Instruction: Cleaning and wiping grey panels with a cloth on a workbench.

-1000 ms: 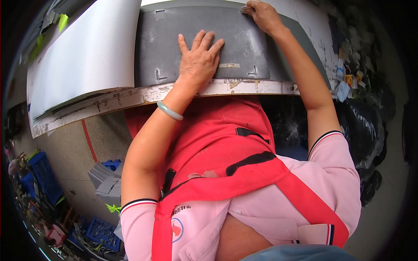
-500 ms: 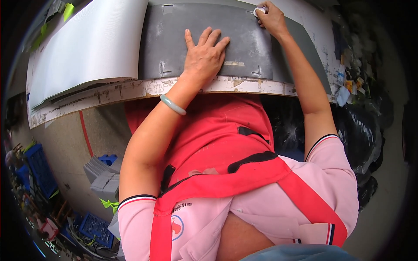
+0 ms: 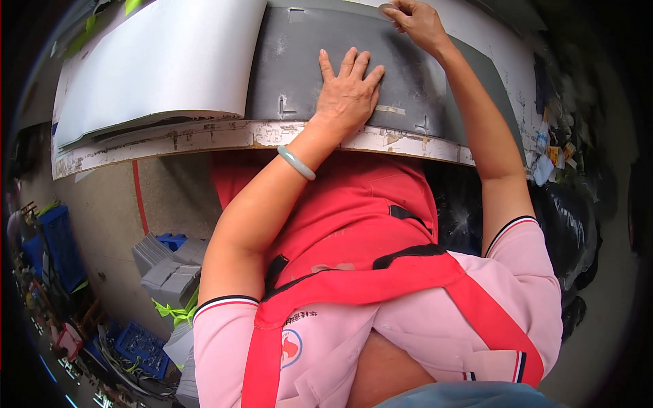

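Note:
A dark grey flat sheet (image 3: 292, 68) with small corner-shaped slots and whitish smudges lies on the worktable. My left hand (image 3: 345, 95) is spread flat on it, fingers apart, holding nothing. A short strip of beige tape (image 3: 390, 109) is stuck to the sheet beside this hand. Near the sheet's far edge, my right hand (image 3: 420, 26) pinches a small round flat piece (image 3: 388, 9) between thumb and fingers. Its kind is unclear. To the left of the grey sheet, a thick white sheet (image 3: 163, 54) is folded back over itself in a curve.
The worktable's worn white front edge (image 3: 204, 138) runs just in front of my red apron (image 3: 340, 211). Black plastic bags (image 3: 568, 211) stand at the right. Bundled grey pieces (image 3: 170, 279) and a blue crate (image 3: 141, 350) are on the floor at the left.
The whole view has shifted, so the table sits further right. My right hand has moved left and away along the sheet's far edge with the round piece. My left hand stays flat.

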A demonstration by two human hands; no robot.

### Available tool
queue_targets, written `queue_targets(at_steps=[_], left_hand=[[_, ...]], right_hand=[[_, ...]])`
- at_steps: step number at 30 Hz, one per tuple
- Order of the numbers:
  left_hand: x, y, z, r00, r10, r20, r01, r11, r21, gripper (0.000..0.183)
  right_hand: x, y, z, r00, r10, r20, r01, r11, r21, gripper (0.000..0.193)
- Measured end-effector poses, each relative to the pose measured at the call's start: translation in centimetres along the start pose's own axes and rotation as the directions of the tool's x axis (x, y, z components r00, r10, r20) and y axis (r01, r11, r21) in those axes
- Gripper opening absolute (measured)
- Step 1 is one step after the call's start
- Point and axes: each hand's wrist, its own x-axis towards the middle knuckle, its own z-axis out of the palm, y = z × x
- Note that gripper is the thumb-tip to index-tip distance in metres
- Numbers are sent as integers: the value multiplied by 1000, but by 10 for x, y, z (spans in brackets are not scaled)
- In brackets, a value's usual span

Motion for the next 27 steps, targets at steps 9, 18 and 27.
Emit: queue_targets(at_steps=[9, 18, 27], left_hand=[[0, -1, 3, 1000, -15, 2, 15, 999, -45, 38], [-1, -3, 5, 999, -13, -35, 11, 998, -62, 35], [0, -1, 4, 999, -17, -33, 15, 999, -49, 34]], right_hand=[[48, -89, 88, 887, -462, -16, 460, 885, -71, 26], [67, -102, 102, 875, -474, 99, 483, 844, -234, 25], [51, -96, 95, 984, -173, 45, 128, 856, 501, 17]])
